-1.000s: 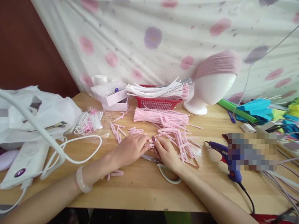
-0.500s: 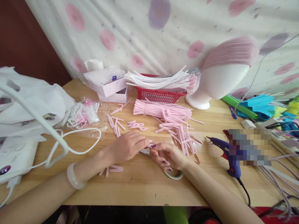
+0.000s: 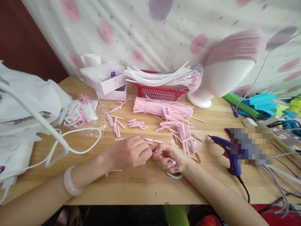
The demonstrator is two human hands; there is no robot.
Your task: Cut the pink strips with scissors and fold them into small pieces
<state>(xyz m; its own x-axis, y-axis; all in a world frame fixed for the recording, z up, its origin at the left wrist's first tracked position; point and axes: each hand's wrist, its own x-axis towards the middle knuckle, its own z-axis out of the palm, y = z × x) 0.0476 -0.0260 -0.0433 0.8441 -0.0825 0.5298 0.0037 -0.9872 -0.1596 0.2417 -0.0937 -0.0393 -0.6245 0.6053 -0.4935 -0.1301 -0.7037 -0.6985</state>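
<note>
Over the front middle of the wooden table, my left hand (image 3: pixel 134 151) is closed, its fingertips meeting those of my right hand (image 3: pixel 168 158). My right hand is closed too, palm up, thumb against the fingers. Whatever the two hands pinch between them is too small and hidden to name. Just behind the fingers lies a measuring tape (image 3: pixel 150 140). A roll of tape (image 3: pixel 174 175) shows partly under my right hand. Short pink pieces (image 3: pixel 114 124) and a small bent pink shape (image 3: pixel 137 124) lie behind my left hand; bent pink stems (image 3: pixel 184 133) are behind my right.
A pink stem bundle (image 3: pixel 162 107) lies before a red basket (image 3: pixel 160 93). White boxes (image 3: pixel 110 86), bagged beads (image 3: pixel 82 113) and a white cable (image 3: pixel 100 139) are left. At right are a foam head (image 3: pixel 225 75) and a blue glue gun (image 3: pixel 231 153).
My left hand has turned and moved slightly down, covering more of the pink pieces near its wrist. The measuring tape behind the fingers shows more. The view has shifted slightly.
</note>
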